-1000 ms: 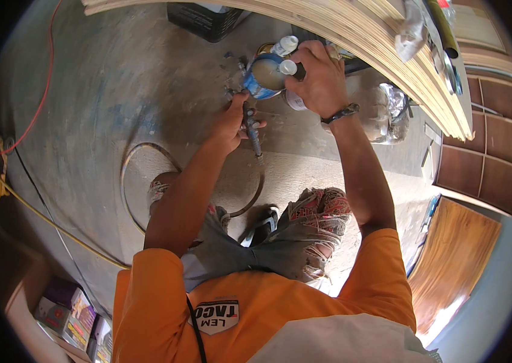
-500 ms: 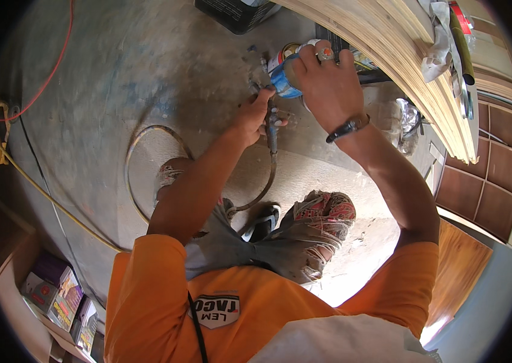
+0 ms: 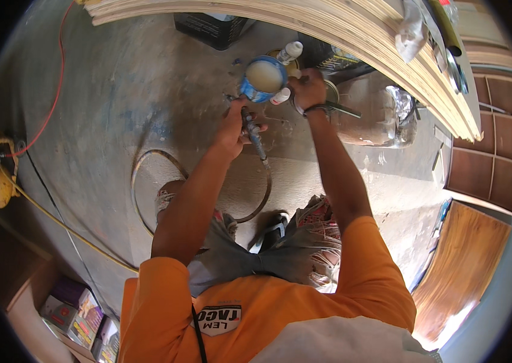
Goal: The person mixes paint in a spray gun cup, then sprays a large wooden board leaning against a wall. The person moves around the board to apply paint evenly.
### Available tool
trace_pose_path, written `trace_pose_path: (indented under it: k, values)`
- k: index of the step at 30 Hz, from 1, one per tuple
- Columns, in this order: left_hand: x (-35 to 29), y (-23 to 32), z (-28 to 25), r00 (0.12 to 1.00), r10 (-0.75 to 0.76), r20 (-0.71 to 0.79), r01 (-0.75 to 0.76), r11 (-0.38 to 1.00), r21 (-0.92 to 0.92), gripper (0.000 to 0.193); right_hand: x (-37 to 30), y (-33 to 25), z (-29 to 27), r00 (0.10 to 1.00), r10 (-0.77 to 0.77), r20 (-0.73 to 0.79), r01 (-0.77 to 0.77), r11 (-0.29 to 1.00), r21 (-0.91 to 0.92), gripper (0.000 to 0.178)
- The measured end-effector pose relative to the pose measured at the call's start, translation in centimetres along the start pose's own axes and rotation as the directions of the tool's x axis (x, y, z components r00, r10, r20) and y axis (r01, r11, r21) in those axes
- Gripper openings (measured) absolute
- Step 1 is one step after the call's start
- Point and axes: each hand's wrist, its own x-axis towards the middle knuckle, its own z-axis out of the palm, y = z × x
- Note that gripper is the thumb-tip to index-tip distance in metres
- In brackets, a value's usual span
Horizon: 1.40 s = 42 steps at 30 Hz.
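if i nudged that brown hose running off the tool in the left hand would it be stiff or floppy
The hose is probably springy rather than limp, since its visible stretches hold wide, smooth curves. Pushing it might tug at the tool in the left hand, as it joins the tool's near end.

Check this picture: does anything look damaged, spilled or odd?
The trousers look damaged: ripped, with loose threads on the right leg. Bluish stains on the grey floor, left of the left hand, stand out.

Bold dark lettering [image 3: 222, 314] on orange shirt [image 3: 295, 297]
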Motion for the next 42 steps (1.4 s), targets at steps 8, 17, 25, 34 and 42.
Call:
trace_pose_path:
  k: [8, 17, 25, 34, 42]
  values:
    - [-1.1, 0.3, -0.4, 0.998, 0.047, 0.030, -0.045, 0.998, -0.051, 0.045, -0.3, -0.1, 4.8, 0.976, 0.200, -0.083, -0.204, 0.979, -0.033, 0.039]
    - [-1.2, 0.6, -0.6, 0.998, 0.059, 0.033, -0.056, 0.994, -0.094, 0.039, 2.6, -1.4, 2.6, 0.965, 0.197, -0.174, -0.173, 0.975, 0.141, 0.069]
    - [-1.4, 0.7, -0.3, 0.997, 0.074, 0.029, -0.071, 0.992, -0.100, 0.037, 5.8, -0.2, 3.5, 0.987, 0.156, -0.038, -0.133, 0.927, 0.352, 0.066]
    - [-1.0, 0.6, -0.4, 0.998, 0.066, 0.026, -0.063, 0.992, -0.108, 0.039, 6.1, 2.9, -1.5, 0.982, -0.190, -0.007, 0.189, 0.981, -0.049, 0.056]
    - [-1.7, 0.7, 0.2, 0.997, 0.076, 0.005, -0.076, 0.994, -0.076, 0.046, 4.0, 2.0, -2.7, 0.956, -0.189, 0.225, 0.257, 0.908, -0.330, 0.054]
